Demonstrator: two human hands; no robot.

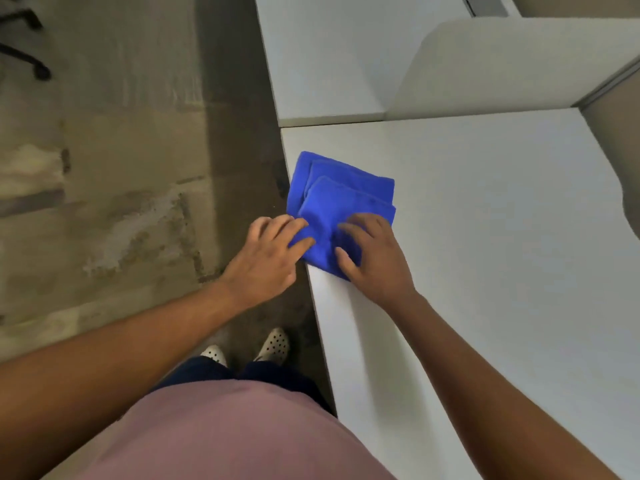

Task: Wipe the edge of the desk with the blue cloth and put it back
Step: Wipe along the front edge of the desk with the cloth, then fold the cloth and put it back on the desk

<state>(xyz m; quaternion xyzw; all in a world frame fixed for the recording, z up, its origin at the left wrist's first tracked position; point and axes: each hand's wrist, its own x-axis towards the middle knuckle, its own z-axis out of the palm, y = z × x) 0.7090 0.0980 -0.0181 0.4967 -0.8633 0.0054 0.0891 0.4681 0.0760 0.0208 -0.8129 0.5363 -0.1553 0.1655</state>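
Observation:
A folded blue cloth (341,199) lies on the white desk (485,237), right at the desk's left edge, with its left side slightly over the edge. My left hand (270,258) reaches in from off the desk, its fingers touching the cloth's near left corner. My right hand (372,252) rests on the desk with spread fingers pressing on the cloth's near part. Neither hand visibly lifts the cloth.
A second white desk (329,64) adjoins at the back, with a pale divider panel (502,71) standing to the right. The worn floor (104,168) lies left of the desk edge. An office chair base (24,39) shows at top left. My feet (266,346) stand beside the desk.

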